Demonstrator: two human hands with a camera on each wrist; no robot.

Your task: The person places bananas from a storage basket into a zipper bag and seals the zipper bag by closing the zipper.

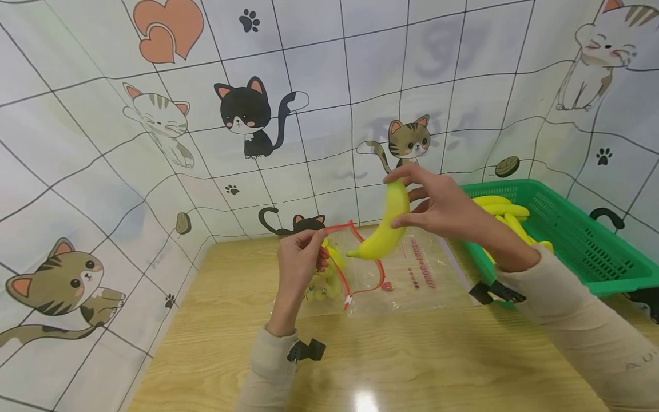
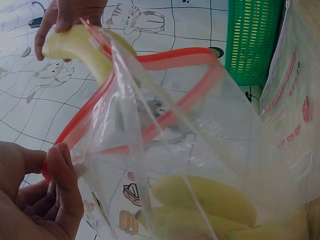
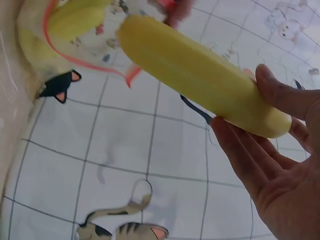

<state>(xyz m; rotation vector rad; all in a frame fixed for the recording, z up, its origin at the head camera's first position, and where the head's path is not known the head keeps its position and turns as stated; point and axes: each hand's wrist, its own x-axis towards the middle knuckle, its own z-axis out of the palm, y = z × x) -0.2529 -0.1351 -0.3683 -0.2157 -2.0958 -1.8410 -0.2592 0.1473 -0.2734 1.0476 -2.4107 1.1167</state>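
Note:
A yellow banana [image 1: 389,229] hangs tilted from my right hand [image 1: 437,203], which grips its upper end between thumb and fingers; its stem end points down-left over the mouth of a clear zip bag [image 2: 210,135]. My left hand [image 1: 300,260] pinches the bag's red zip edge [image 1: 381,274] at the left side, and the mouth stands open. Inside the bag, several bananas [image 2: 200,200] lie at the bottom. In the right wrist view the held banana [image 3: 200,75] crosses the frame, with my thumb above it and my fingers below.
A green basket [image 1: 582,240] with several bananas [image 1: 507,214] in it stands at the right. Another clear bag [image 1: 437,269] with pink print lies flat on the wooden table [image 1: 216,355], beside the open one. A cat-patterned cloth [image 1: 319,103] covers the walls behind.

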